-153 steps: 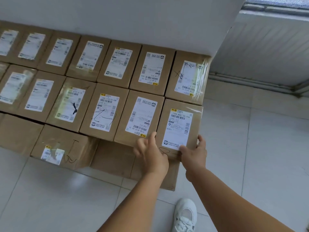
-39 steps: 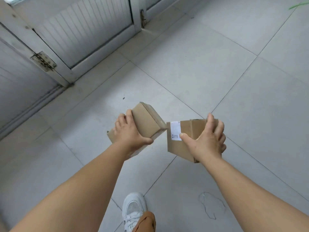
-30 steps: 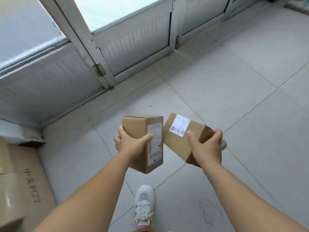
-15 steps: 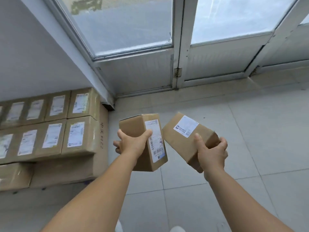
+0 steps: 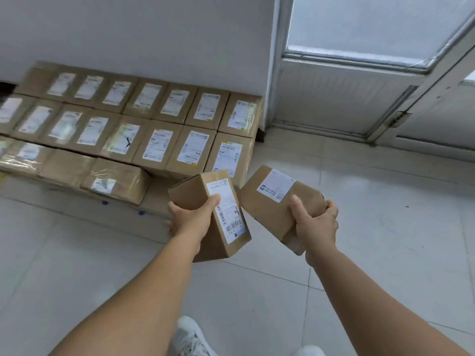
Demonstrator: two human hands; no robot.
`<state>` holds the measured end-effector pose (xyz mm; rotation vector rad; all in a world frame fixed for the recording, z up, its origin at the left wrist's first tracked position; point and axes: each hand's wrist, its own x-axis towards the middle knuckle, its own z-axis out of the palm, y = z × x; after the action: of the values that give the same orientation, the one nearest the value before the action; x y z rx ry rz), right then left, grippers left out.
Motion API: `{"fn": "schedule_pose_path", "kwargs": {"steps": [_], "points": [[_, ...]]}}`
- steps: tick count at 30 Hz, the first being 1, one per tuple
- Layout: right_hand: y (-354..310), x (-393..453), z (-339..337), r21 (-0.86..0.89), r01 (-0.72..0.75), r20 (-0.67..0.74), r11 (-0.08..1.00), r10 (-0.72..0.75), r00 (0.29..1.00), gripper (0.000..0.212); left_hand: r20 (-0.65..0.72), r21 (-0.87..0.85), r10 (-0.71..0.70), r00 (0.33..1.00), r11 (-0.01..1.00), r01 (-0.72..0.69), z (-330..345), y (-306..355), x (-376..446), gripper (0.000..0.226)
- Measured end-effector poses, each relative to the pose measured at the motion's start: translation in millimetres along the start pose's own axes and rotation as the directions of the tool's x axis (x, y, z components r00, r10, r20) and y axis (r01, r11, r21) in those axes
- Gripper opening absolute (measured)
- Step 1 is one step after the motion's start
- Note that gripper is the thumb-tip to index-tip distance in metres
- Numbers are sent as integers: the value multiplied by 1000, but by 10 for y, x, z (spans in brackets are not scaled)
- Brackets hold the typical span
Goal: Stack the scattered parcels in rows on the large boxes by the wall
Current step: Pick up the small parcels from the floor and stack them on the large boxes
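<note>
My left hand (image 5: 192,217) grips a brown parcel (image 5: 190,194) with a barcode label, held on end and tilted. My right hand (image 5: 315,222) grips a second brown parcel (image 5: 262,209) with a small white label, tilted to the right of the first. Both parcels hang in the air over the tiled floor, in front of the right end of the stack. Rows of labelled parcels (image 5: 159,145) lie flat on large cardboard boxes (image 5: 156,199) against the white wall. A shorter front row ends at a taped parcel (image 5: 115,181).
A white wall (image 5: 133,34) stands behind the stack. A white door with a frosted pane (image 5: 354,80) is at the right. Grey floor tiles (image 5: 385,201) spread to the right and front. My white shoes (image 5: 189,337) show at the bottom.
The view has swung left and down toward the stack, which now fills the left half. Both hands still hold their parcels, now closer to the stack's right end.
</note>
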<state>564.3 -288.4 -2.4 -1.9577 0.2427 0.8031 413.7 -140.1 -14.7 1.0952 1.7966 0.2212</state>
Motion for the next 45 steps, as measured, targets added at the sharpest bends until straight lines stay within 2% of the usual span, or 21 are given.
{"fn": "schedule_pose_path", "kwargs": {"steps": [11,15,17,19,25,32,37,39,43,45], "points": [[75,-522,2048,-87,-22,184,996,37,982,95,-137,-11,-162,977,987,162,-1661,-377,1106,109],[94,-591,2611,-57,-107,200,993,116,973,88,-156,-70,-237,959,971,228,-1983,-550,1445,108],[115,-539,2824,-69,-161,186,985,172,967,92,-154,-93,-264,952,963,253,-2061,-636,1580,107],[144,-455,3002,-103,-187,184,977,203,962,98,-152,-113,-287,946,956,272,-2090,-719,1698,106],[294,-62,3415,-187,-192,191,964,227,955,97,-140,-174,-369,919,923,344,-1937,-920,1986,105],[517,328,3759,-157,-200,292,967,239,926,98,-108,-222,-439,892,885,408,-1622,-1012,2238,105],[623,519,3833,-199,-164,341,966,225,913,62,-97,-253,-469,878,865,433,-1481,-1088,2285,105],[634,541,3865,-253,-128,325,959,208,923,56,-97,-250,-471,877,864,437,-1441,-1078,2275,104],[606,519,3891,-319,-119,299,940,219,929,72,-70,-271,-448,891,868,416,-1404,-1001,2199,100],[536,426,3787,-376,-176,295,910,298,908,87,-28,-311,-425,905,864,396,-1404,-943,2137,101]]}}
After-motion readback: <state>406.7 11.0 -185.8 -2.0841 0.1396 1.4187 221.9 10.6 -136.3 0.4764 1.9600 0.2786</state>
